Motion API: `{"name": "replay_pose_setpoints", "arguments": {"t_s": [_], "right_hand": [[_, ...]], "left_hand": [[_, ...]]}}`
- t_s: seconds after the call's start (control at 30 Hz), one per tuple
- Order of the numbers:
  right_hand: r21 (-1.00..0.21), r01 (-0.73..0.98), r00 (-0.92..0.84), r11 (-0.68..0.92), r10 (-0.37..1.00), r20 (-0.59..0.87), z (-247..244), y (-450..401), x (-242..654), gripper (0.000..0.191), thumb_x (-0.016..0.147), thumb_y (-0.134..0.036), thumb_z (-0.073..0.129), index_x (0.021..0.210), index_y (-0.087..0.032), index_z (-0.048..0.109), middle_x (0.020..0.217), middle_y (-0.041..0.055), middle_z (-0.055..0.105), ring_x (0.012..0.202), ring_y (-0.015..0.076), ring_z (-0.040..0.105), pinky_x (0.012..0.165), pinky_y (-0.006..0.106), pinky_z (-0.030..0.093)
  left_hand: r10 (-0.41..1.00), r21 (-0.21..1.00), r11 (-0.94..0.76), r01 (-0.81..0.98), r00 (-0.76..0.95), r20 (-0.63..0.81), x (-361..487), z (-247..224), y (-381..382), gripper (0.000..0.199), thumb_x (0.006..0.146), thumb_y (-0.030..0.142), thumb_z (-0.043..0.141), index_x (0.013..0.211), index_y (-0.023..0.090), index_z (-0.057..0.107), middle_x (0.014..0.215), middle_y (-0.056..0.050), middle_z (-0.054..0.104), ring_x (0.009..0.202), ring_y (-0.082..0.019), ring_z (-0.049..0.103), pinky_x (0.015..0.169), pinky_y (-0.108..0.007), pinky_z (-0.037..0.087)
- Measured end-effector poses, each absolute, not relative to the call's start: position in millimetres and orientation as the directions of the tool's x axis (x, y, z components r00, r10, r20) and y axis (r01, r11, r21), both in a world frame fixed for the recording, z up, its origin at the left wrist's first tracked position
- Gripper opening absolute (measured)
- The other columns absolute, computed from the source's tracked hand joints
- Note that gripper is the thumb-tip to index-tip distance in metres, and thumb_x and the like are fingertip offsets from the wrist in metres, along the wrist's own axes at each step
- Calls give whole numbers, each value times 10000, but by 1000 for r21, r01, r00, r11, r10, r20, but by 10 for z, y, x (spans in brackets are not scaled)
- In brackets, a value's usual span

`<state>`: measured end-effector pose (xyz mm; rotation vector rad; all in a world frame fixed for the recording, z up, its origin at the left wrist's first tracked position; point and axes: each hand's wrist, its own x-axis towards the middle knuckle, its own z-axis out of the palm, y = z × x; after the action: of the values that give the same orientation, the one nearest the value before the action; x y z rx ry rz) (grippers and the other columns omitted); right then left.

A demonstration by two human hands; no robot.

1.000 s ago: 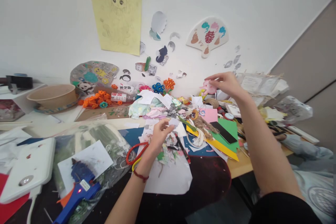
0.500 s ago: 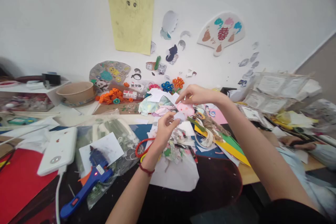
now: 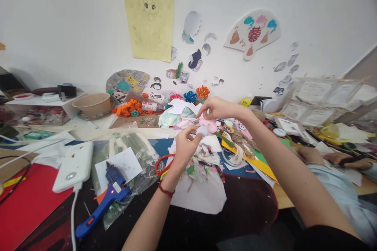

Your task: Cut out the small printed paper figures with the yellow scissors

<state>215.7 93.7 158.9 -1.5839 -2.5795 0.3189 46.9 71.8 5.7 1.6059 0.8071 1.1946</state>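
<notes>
Between thumb and fingers my left hand (image 3: 187, 141) holds a small white paper piece (image 3: 202, 130) over a heap of paper scraps (image 3: 200, 164). My right hand (image 3: 213, 108) is just above and to the right, its thumb and forefinger pinched near a pink item (image 3: 208, 124); whether anything thin is between those fingertips is too small to tell. Behind both hands lies a pastel cloth (image 3: 173, 119) with white paper (image 3: 181, 106) on top. Red-handled scissors (image 3: 159, 164) lie left of the heap, partly hidden by my left forearm.
A blue glue gun (image 3: 110, 196) with a lit red light rests on the left, beside a white power bank (image 3: 75, 164) with a cable. A large white sheet (image 3: 200, 196) lies under the scraps. Another person's hand (image 3: 338, 158) is at the far right.
The whole view has shifted slightly, so objects appear a little further right. My hands remain close together, with the small white paper piece still in my left hand.
</notes>
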Motion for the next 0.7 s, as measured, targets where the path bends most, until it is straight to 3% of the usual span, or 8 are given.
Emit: {"name": "replay_pose_setpoints", "arguments": {"t_s": [0.23,0.47,0.7], "right_hand": [[-261,847,-499,463,861,-95,1512,994,2155,350,720,-125,671,1042,-142,808,768,41,773,686,157,665,633,227,457],[-349,813,-544,466,822,-170,1396,1094,2142,333,742,-177,701,1056,-137,802,850,64,802,751,179,705,617,223,472],[-409,786,-574,463,792,-208,1393,1083,2141,332,775,-191,690,1088,-128,784,840,67,801,736,177,700,627,236,478]], "left_hand": [[884,969,-248,-3,408,227,469,46,768,253,960,336,633,1109,131,645,973,-41,682,766,-135,659,665,-291,585],[886,984,-169,54,446,128,483,-34,807,316,962,348,626,1204,145,623,1130,-81,674,929,-187,678,789,-372,601],[877,987,-162,21,462,134,477,-45,829,329,956,348,632,1216,148,625,1192,-92,664,1003,-211,671,846,-408,593]]}}
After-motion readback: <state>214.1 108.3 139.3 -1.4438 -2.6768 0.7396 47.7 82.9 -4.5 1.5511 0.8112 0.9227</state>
